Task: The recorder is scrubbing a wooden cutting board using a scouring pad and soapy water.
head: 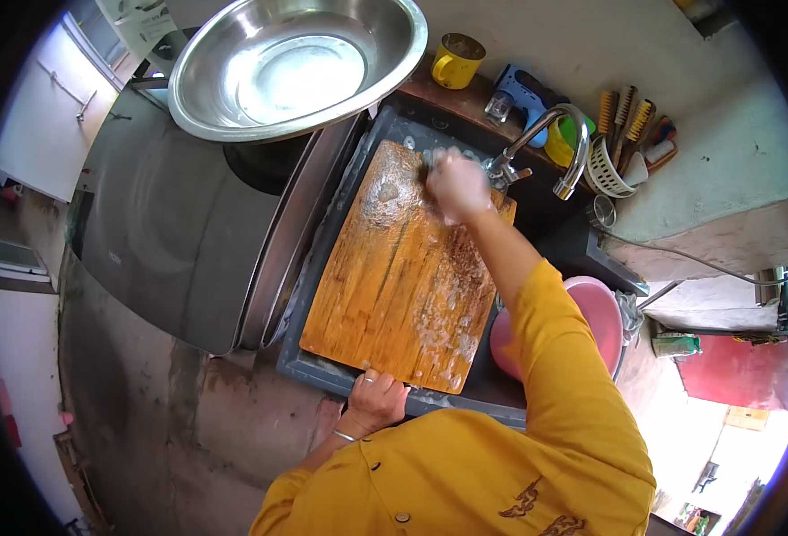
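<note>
A wet wooden cutting board (380,281) lies across a dark grey sink (313,372), with white suds along its right side and a soapy patch near its far end. My left hand (377,398), with a ring and a bracelet, grips the board's near edge. Close to the far right corner, my right hand (459,186) is curled against the board, foamy and blurred by motion. Something dark shows at its fingers, but I cannot tell what it is. A chrome faucet (571,147) curves just right of that hand.
A large stainless steel basin (300,67) sits over a dark appliance lid (186,221) at left. Along the back ledge stand a yellow mug (457,60), a blue device (528,94) and a white basket (608,164) of brushes. A pink basin (595,315) is at right.
</note>
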Motion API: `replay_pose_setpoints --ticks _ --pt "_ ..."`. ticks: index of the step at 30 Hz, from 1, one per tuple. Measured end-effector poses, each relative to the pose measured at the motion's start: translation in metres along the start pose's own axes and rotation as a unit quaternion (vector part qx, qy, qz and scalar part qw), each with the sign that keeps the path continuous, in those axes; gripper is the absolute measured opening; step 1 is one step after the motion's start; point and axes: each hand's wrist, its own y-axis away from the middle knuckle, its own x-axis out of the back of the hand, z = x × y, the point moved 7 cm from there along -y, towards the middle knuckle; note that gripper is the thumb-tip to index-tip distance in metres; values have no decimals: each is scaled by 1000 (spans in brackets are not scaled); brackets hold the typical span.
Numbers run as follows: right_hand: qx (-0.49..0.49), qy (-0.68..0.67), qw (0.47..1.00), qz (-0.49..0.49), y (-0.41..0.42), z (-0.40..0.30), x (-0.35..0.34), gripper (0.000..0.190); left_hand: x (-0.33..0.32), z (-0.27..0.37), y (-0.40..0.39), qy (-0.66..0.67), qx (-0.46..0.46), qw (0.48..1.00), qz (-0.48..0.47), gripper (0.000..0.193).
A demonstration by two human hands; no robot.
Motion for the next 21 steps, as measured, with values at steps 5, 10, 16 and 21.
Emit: replay_pose_setpoints --ticks 5,10,16,21 --pt "80 -36 994 64 -39 -37 3 33 1 0 -1 -2 11 1000 -24 22" --pt "168 -13 986 -10 13 -61 -8 37 4 0 -3 10 3 1000 3 23" --pt "124 -56 990 31 -17 -52 -3 36 0 -1 2 9 18 1000 -3 23" --pt "97 -79 992 -19 -10 -47 -47 34 -4 -3 3 21 30 999 -20 20"
